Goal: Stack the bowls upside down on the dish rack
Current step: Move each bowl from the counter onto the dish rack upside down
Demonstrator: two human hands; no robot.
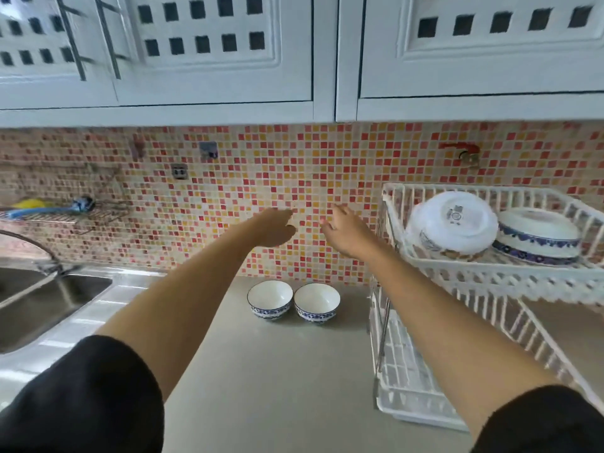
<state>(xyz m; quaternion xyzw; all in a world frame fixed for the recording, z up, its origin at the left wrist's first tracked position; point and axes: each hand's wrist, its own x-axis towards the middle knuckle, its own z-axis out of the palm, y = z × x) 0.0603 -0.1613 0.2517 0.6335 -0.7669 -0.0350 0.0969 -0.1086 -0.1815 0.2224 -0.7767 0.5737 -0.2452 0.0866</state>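
Observation:
Two small white bowls with blue patterns stand upright side by side on the grey counter against the tiled wall, the left bowl [270,299] touching or nearly touching the right bowl [316,302]. My left hand [274,227] and my right hand [345,231] are stretched out above them, both holding nothing, fingers loosely apart. On the upper tier of the white dish rack [490,273] at the right, a white bowl [452,223] leans upside down and a blue-patterned bowl [536,238] lies upside down beside it.
A steel sink [49,299] with a faucet [36,250] sits at the left. A wall shelf [49,214] holds blue and yellow items. White cabinets [294,53] hang overhead. The rack's lower tier [405,371] rests on the counter.

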